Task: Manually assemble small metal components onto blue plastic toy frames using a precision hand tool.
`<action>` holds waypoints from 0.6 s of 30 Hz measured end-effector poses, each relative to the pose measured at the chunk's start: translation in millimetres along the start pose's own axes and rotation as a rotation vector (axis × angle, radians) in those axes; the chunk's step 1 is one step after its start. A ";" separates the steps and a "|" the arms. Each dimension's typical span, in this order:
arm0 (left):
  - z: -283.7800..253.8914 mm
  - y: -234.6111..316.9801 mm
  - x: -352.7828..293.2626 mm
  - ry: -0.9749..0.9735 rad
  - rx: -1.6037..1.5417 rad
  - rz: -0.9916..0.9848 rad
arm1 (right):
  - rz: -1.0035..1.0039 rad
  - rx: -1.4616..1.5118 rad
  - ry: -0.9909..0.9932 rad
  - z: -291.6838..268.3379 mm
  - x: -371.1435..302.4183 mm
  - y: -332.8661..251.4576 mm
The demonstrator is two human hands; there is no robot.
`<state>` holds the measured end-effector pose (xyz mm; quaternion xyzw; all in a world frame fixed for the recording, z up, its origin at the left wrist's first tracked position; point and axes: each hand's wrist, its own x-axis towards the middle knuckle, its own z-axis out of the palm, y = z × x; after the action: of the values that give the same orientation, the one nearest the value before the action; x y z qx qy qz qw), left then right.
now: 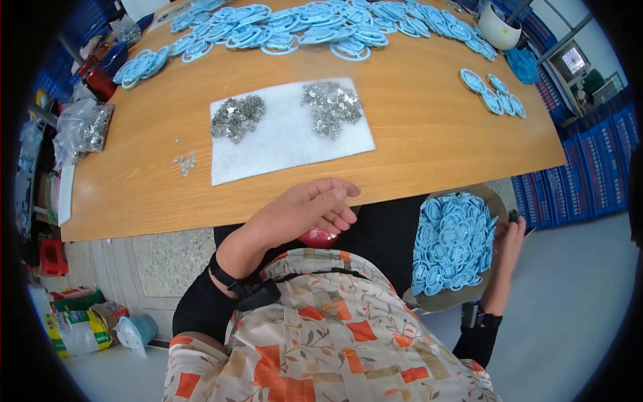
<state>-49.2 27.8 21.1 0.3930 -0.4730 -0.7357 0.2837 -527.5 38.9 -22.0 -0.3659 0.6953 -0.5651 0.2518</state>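
My left hand (pixel 309 209) hovers by the table's near edge, palm turned inward and fingers loosely bent. It looks bare of any object. Down to the right, my right hand (pixel 511 236) is closed beside the outer rim of a brown open container (pixel 497 204). A small black thing (pixel 514 216) shows at its fingertips, too small to name; whether the fingers also grip the rim I cannot tell. Light-blue oval plastic pieces (pixel 452 244) fill the container. Beyond my left hand, a white mat (pixel 284 144) bears two heaps of small silvery metal parts (pixel 238 117).
Many blue plastic pieces (pixel 288 30) lie piled along the table's far side, with several more (pixel 492 92) at the right. A few loose metal bits (pixel 185 163) are left of the mat. A plastic bag of parts (pixel 94 127) sits at the left edge. Blue crates (pixel 589 167) stand at right.
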 end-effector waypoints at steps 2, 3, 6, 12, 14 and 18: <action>-2.2 3.3 -8.2 0.021 0.020 0.012 | -0.104 -0.117 -0.175 51.3 -6.9 -14.9; -3.6 3.6 -13.1 0.037 0.037 0.017 | -0.211 -0.088 -0.320 80.6 -13.4 -22.2; -5.7 0.4 -17.4 0.042 0.036 0.041 | -0.665 -0.322 -0.425 153.7 -23.1 -55.4; -14.0 -10.2 -41.5 0.107 -0.022 0.105 | -0.579 -0.400 -0.630 267.4 -4.1 -91.8; -17.0 -11.0 -54.5 0.168 0.043 0.139 | -0.552 -0.485 -0.680 297.2 5.1 -90.5; -30.6 -15.9 -80.7 0.213 0.052 0.146 | -0.598 -0.491 -0.715 327.4 21.6 -66.0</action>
<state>18.7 83.2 24.1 0.4404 -0.4866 -0.6548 0.3748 -275.7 -181.4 -33.3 -0.7664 0.5433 -0.2726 0.2078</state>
